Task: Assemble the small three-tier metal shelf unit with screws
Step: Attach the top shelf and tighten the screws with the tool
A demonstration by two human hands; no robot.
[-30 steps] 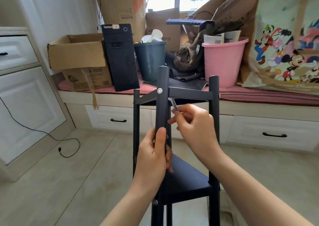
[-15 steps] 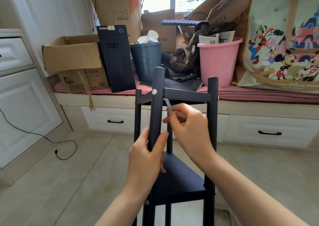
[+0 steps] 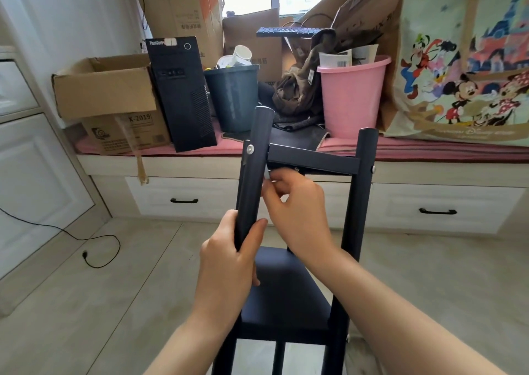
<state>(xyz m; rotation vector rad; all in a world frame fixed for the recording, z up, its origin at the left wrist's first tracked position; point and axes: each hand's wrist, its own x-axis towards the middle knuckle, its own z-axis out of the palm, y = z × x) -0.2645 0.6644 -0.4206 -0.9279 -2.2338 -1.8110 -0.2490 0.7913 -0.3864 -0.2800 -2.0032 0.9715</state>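
Observation:
The black metal shelf unit stands upright on the floor in front of me. Its top shelf (image 3: 312, 160) and middle shelf (image 3: 283, 288) sit between the posts. My left hand (image 3: 226, 266) grips the near left post (image 3: 253, 174) below a silver screw head (image 3: 250, 149). My right hand (image 3: 297, 211) is raised just under the top shelf beside that post, its fingers pinching a small metal key (image 3: 269, 173) that is mostly hidden. The right post (image 3: 360, 188) carries another screw (image 3: 373, 169).
Behind the shelf runs a low bench with drawers (image 3: 438, 203), loaded with a cardboard box (image 3: 106, 88), a black computer tower (image 3: 180, 94), a dark bin (image 3: 233, 97), a pink bucket (image 3: 352, 97) and a cartoon bag (image 3: 463, 59). A black cable (image 3: 94, 245) lies on the floor at left.
My right hand has risen closer under the top shelf, and the key it pinches is now mostly hidden. My left hand keeps its grip on the left post.

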